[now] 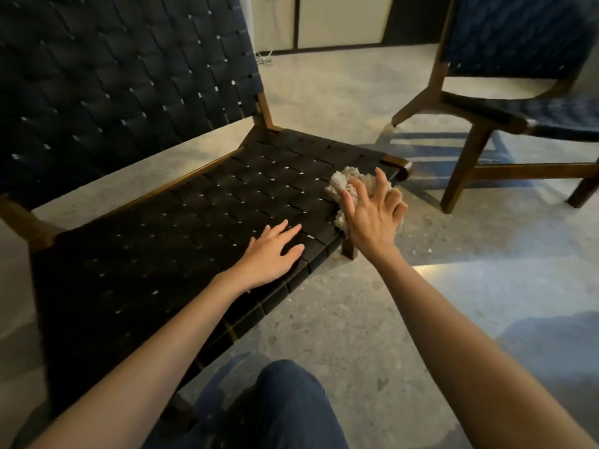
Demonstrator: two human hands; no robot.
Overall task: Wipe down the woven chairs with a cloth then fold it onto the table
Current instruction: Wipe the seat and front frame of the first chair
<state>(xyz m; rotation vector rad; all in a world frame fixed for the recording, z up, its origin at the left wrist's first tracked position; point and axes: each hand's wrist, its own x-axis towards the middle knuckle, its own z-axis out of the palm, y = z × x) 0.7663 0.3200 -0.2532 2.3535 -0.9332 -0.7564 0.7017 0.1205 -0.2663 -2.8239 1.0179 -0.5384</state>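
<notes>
A wide chair with black woven straps and a dark wood frame (181, 218) fills the left of the head view, its seat running toward me. My right hand (372, 215) presses a crumpled beige cloth (340, 186) onto the front right corner of the seat, fingers spread over the cloth. My left hand (272, 254) lies flat on the seat's front edge, fingers apart, holding nothing. A second woven chair (518, 102) with blue-black straps stands at the upper right, turned away.
Speckled grey floor (340, 319) lies between the two chairs. My knee in blue jeans (278, 406) is at the bottom centre. Pale cabinet doors (340, 21) and a white cable (264, 56) stand along the far wall. No table is in view.
</notes>
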